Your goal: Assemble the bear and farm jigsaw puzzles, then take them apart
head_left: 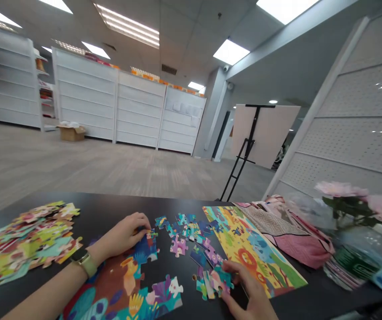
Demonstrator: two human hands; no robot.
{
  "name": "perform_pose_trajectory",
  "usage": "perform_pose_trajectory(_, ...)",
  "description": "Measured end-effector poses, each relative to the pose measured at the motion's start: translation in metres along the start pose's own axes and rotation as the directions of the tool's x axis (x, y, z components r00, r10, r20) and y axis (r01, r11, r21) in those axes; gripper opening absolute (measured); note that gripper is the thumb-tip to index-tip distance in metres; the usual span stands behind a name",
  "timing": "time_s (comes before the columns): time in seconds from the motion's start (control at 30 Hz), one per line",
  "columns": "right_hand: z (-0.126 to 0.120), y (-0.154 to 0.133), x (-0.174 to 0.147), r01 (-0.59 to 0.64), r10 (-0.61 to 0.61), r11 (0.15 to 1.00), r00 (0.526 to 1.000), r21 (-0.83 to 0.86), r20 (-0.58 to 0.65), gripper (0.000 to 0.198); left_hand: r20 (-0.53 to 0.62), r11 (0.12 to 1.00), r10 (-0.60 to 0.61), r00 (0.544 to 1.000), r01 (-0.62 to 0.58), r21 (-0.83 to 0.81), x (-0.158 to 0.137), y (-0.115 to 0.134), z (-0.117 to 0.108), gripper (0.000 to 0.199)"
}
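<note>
At seven o'clock, the left hand [129, 231] is bending over the partly joined jigsaw [120, 284], its grip unclear; at five, the right [247, 291] is pinching a teal-and-pink jigsaw piece [222, 276]. Aligning tabs before pressing should help.

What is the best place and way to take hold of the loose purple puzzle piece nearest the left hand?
Probably its left and right edges, from above and the near side: the purple piece lies flat, bare table shows there, and other pieces crowd its far side.
</note>
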State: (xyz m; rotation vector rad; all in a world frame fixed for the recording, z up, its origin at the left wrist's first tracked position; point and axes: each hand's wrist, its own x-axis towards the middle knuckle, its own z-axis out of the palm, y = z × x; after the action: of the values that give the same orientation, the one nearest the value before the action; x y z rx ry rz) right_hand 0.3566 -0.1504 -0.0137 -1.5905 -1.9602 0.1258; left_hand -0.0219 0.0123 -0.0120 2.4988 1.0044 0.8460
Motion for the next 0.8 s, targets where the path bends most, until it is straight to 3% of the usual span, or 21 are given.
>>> perform_pose_trajectory(0.27,0.008,0.013,-0.006,0.052,-0.053,0.999,0.995,-0.01,-0.086,0.041,0.002,1.0,-0.001,1.0,0.001,0.002,0.0,0.005,-0.004,0.02)
perform_pose_trajectory(0.47,0.013,0.033,-0.001,-0.054,0.009,0.988,0.957,-0.148,-0.291,0.03,-0.009,1.0,-0.007,1.0,0.007,0.012,0.0,0.004,-0.003,0.019)
perform_pose_trajectory(0.53,0.011,0.029,-0.001,-0.057,0.012,0.983,0.968,-0.173,-0.249,0.03,-0.014,1.0,-0.006,1.0,0.007,0.02,-0.001,0.003,-0.003,0.019)
perform_pose_trajectory(0.63,0.005,0.015,-0.002,0.056,-0.076,0.981,0.992,-0.183,-0.101,0.033,-0.012,1.0,0.0,1.0,0.0,0.023,-0.001,0.004,-0.003,0.019)
perform_pose_trajectory(0.8,-0.003,-0.002,-0.001,0.156,-0.136,0.975,0.982,-0.16,0.128,0.044,-0.005,1.0,-0.002,1.0,0.002,0.03,0.0,0.006,-0.003,0.018)
